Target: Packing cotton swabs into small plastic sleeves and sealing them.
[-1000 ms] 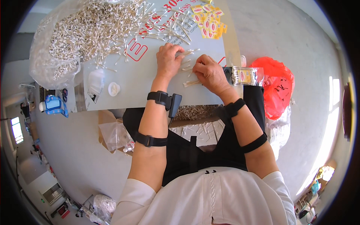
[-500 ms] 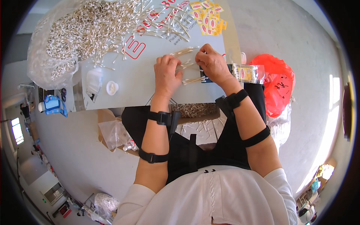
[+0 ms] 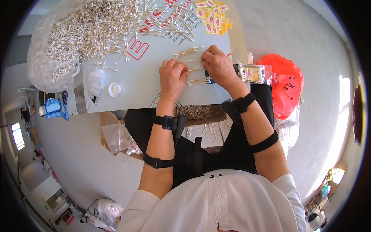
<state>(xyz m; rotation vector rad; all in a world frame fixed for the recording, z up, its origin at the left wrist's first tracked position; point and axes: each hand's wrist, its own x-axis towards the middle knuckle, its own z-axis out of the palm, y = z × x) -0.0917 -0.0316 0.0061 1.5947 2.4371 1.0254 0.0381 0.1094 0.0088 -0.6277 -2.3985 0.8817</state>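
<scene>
My right hand (image 3: 219, 67) is closed in a pinch on one cotton swab (image 3: 194, 60), which points left above the table. My left hand (image 3: 173, 80) has its fingertips pressed together at the end of a small group of cotton swabs (image 3: 195, 69); whether it grips them is hard to make out. Just beyond lies a bundle of swabs (image 3: 187, 52), and a nearer bundle (image 3: 199, 81) rests between my wrists. By my right wrist, partly on a dark patch, sits a clear packet (image 3: 266, 74) full of swabs with a yellow card (image 3: 251, 73).
A large heap of loose swabs (image 3: 83, 33) spills from a clear bag at the far left. Yellow cards (image 3: 213, 19) lie at the far right. A round white tub (image 3: 114, 89) and blue pack (image 3: 55, 108) stand left. A red bag (image 3: 286, 87) is beyond the table's right edge.
A single swab now shows out of my right hand, separate from the small group. My left fingers have come down slightly to that group's end.
</scene>
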